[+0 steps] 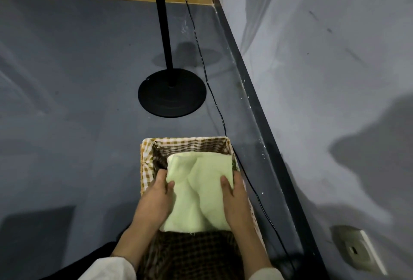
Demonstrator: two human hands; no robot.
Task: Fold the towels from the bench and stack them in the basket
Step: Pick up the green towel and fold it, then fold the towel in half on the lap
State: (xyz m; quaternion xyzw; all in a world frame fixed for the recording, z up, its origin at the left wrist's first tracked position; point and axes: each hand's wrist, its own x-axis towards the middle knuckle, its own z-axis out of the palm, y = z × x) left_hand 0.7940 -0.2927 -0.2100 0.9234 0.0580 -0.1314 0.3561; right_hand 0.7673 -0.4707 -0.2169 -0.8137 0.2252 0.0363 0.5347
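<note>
A person is leaning over a rectangular wicker basket (pixel 185 140) lined with brown-and-white checked cloth, which is sitting on a grey floor mat (pixel 67 101). Both hands are gripping a folded pale green towel (pixel 201 190) inside the basket's outline. The left hand (pixel 154 201) is clasping the towel's 9 o'clock edge, thumb lying on top of the cloth and fingers tucked out of sight beneath it. The right hand (pixel 237 203) is doing the same at the 3 o'clock edge, so the towel is lying stretched between the two hands, which are staying apart by its full width. The towel is covering the middle of the basket, leaving checked lining showing at 12 o'clock and at 6 o'clock; whether it is resting on the bottom I cannot tell. White sleeves (pixel 107 268) are showing at the wrists. At 12 o'clock from the basket a black pole stand with a round flat base (pixel 172 98) is standing on the mat, and a thin black cable (pixel 214 98) is running past the basket's 3 o'clock side along the wall.
</note>
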